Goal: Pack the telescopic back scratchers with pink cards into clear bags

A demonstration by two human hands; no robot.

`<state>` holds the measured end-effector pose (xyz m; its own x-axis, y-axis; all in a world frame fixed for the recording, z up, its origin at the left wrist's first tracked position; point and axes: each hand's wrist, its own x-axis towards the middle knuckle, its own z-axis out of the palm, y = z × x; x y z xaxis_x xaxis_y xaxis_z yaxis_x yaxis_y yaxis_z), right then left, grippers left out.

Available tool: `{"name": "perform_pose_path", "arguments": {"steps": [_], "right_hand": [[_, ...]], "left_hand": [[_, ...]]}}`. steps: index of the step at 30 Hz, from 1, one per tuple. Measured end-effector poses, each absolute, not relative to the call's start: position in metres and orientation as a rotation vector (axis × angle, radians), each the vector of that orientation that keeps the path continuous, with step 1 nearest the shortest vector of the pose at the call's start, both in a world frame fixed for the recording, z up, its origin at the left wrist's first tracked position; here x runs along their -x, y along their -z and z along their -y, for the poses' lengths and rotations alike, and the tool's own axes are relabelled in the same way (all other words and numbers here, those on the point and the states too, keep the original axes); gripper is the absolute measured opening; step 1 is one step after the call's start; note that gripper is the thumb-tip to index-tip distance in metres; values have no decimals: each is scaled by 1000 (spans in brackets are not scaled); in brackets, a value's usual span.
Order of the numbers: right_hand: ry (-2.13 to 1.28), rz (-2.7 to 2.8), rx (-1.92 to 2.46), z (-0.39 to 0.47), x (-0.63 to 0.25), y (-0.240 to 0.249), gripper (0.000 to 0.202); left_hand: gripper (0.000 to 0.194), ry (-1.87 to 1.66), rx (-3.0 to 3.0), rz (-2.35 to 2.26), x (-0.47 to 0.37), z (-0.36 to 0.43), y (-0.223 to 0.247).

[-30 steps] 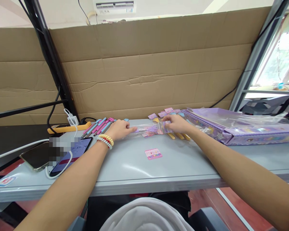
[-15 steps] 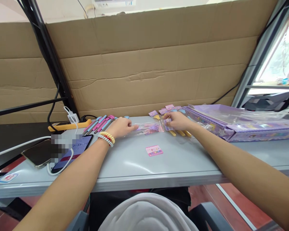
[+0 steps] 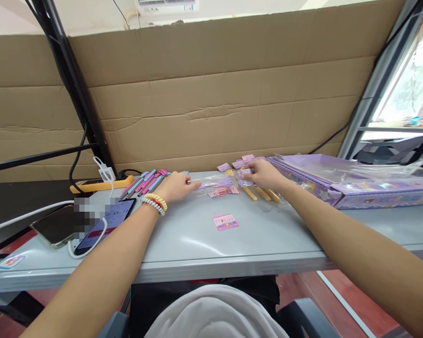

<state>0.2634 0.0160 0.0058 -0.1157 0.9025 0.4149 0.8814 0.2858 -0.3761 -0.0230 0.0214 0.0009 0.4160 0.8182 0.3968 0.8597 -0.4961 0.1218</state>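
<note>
My left hand (image 3: 179, 186) is closed at the left end of a clear plastic sleeve (image 3: 215, 180). A bit of purple shows by its fingertips. My right hand (image 3: 266, 173) pinches a small purple printed card (image 3: 245, 177) at the sleeve's right side. Below the sleeve lie several pink cards (image 3: 223, 191), partly overlapping. Yellow sticks with hand-shaped tops (image 3: 262, 193) lie in clear wrapping under my right hand. Closer to the table's front is a single pink card (image 3: 226, 221).
Pink, blue and purple sticks (image 3: 148, 182) lie behind my left wrist. At the left are two phones (image 3: 105, 220) (image 3: 56, 227), a white cable and a yellow holder (image 3: 88, 186). A purple box (image 3: 380, 195) with clear plastic stands at the right, before a cardboard wall (image 3: 232, 94).
The pink hand-shaped piece between my hands no longer shows there. My right hand has shifted slightly right with the purple card. My left hand has barely moved.
</note>
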Motion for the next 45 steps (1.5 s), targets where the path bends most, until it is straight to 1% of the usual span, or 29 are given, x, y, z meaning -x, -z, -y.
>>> {"name": "perform_pose_path", "arguments": {"steps": [5, 9, 11, 16, 24, 30, 31, 34, 39, 42, 45], "right_hand": [[-373, 1901, 1504, -17, -260, -3, 19], [-753, 1837, 1380, -16, -257, 0, 10], [-855, 1785, 1347, -17, -258, 1, 12], [-817, 1720, 1420, -20, -260, 3, 23], [-666, 1719, 1505, -21, -262, -1, 24], [-620, 1780, 1463, -13, -257, -5, 14], [-624, 1786, 1458, -12, -256, -4, 18], [-704, 1741, 1439, -13, -255, -2, 37], [-993, 1635, 1245, -19, -258, -1, 41], [-1047, 1648, 1215, -21, -259, -1, 35], [-943, 1708, 1281, -20, -258, 0, 21]], "left_hand": [[55, 627, 2517, 1578, 24, -21, -2], [54, 666, 2511, 1621, 25, -20, -4], [53, 684, 2506, 1634, 26, -20, -4], [52, 699, 2504, 1644, 25, -18, -5], [51, 717, 2493, 1632, 23, -18, -6], [51, 731, 2501, 1640, 24, -19, -5], [51, 727, 2500, 1645, 25, -19, -5], [52, 722, 2504, 1648, 25, -20, -5], [52, 735, 2489, 1626, 26, -21, -4], [52, 739, 2495, 1630, 26, -20, -4], [52, 729, 2493, 1641, 25, -19, -5]]}}
